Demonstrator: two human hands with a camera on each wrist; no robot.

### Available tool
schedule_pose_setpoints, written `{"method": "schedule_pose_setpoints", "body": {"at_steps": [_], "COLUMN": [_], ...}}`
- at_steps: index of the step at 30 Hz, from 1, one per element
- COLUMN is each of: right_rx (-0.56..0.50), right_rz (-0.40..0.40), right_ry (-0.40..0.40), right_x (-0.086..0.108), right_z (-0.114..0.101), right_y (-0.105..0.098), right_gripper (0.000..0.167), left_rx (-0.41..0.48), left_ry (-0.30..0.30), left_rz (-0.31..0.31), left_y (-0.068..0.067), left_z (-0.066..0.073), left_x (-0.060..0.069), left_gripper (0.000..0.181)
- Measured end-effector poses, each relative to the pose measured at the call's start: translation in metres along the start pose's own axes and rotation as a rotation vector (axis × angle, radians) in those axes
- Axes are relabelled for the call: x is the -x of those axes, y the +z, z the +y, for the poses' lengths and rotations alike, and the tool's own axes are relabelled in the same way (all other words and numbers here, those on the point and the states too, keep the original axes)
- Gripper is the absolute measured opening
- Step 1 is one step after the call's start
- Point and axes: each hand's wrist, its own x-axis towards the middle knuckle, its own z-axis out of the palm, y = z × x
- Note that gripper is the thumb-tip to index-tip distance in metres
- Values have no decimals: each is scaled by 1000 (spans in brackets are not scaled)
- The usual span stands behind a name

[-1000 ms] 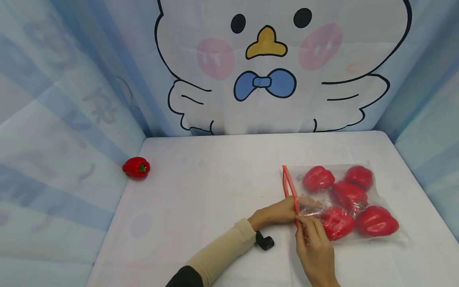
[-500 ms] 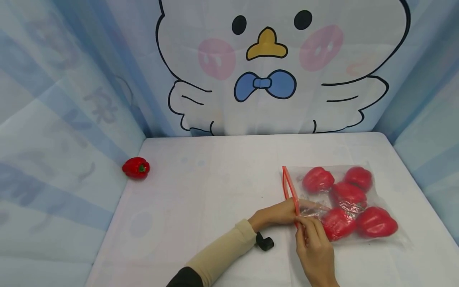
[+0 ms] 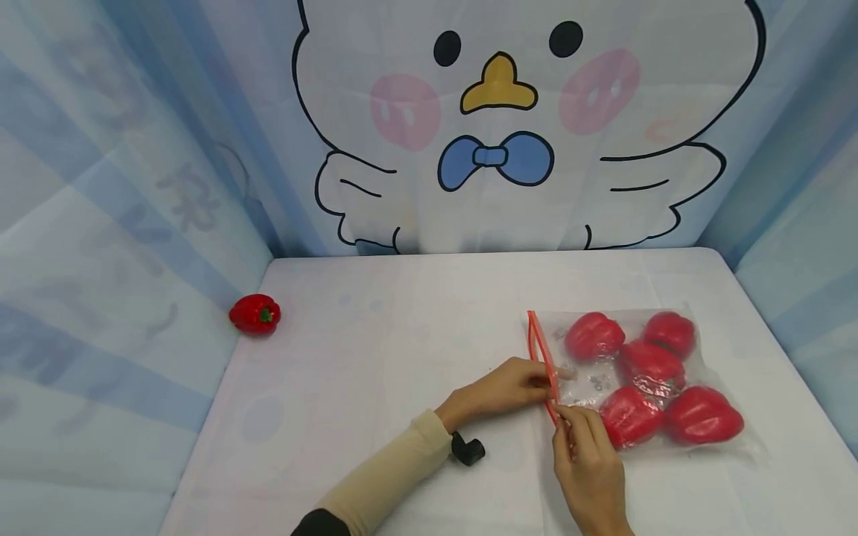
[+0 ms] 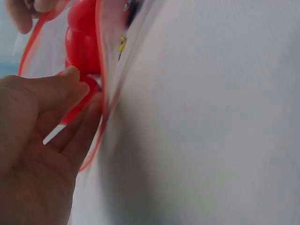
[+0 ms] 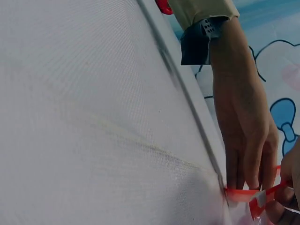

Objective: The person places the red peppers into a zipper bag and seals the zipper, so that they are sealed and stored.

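Observation:
A clear zip bag (image 3: 606,381) with a red-orange zip edge lies on the right of the table, with several red bell peppers (image 3: 704,415) inside. My right hand (image 3: 591,465) pinches the near end of its mouth. At the opening is my left hand (image 3: 506,383), its fingertips just inside the bag. In the left wrist view, a slim red stick-like thing (image 4: 77,108) with a white end lies between that hand's thumb and fingers; its kind is unclear. Another red pepper (image 4: 84,40) shows close beyond. A pale glint near the fingertips cannot be made out.
One more red bell pepper (image 3: 255,314) lies at the far left edge of the white table (image 3: 375,357). A dark wrist camera (image 3: 468,450) hangs under the left sleeve (image 3: 395,465). Printed curtains (image 3: 496,216) stand behind and at both sides.
My left hand has drawn back to the left, from deep in the bag to its mouth. My right hand keeps its hold. The bagged peppers stay nearly where they were.

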Motion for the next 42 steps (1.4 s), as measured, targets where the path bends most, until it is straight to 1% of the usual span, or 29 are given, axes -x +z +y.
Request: {"method": "schedule_pose_setpoints", "body": {"at_steps": [2, 5, 7, 10, 13, 18, 20, 22, 26, 29, 31, 33, 35, 38, 42], "right_rx": [-1, -6, 6, 32, 59, 62, 63, 69, 41, 15, 17, 15, 22, 31, 34], "right_rz": [1, 3, 0, -4, -10, -15, -17, -24, -17, -16, -17, -16, -14, -9, -3], "right_ry": [0, -1, 0, 9, 22, 28, 29, 36, 15, 6, 5, 6, 1, -6, -15], "right_x": [0, 0, 0, -1, -2, -2, -2, -2, -1, 0, 0, 0, 0, 0, 1], "right_z": [0, -1, -1, -3, -5, -6, -6, -5, -2, 1, 1, 2, 1, 1, 1], "right_y": [0, 0, -1, -1, -1, -1, -1, -1, -1, -1, -1, -1, -1, -1, -1], "right_gripper": [32, 33, 35, 40, 44, 44, 44, 44, 38, 34, 34, 34, 35, 37, 40], "left_rx": [-67, -161, -228, -357, -495, -676, -737, -787, -876, -935, -959, -958, -939, -913, -917], "left_ry": [3, -12, -40, -85, -134, -173, -178, -200, -255, -285, -290, -299, -324, -404, -526], "left_rz": [16, 39, 54, 89, 130, 203, 236, 259, 293, 327, 356, 385, 402, 399, 380], "left_y": [-7, -17, -25, -35, -45, -66, -75, -84, -100, -112, -121, -129, -139, -151, -166], "left_z": [1, 2, 4, 5, 2, -5, -8, -12, -20, -28, -32, -38, -41, -48, -53], "left_x": [5, 14, 21, 30, 37, 53, 60, 66, 81, 94, 103, 113, 123, 137, 156], "left_gripper": [37, 37, 39, 44, 45, 41, 40, 39, 40, 40, 40, 40, 40, 41, 44]}}
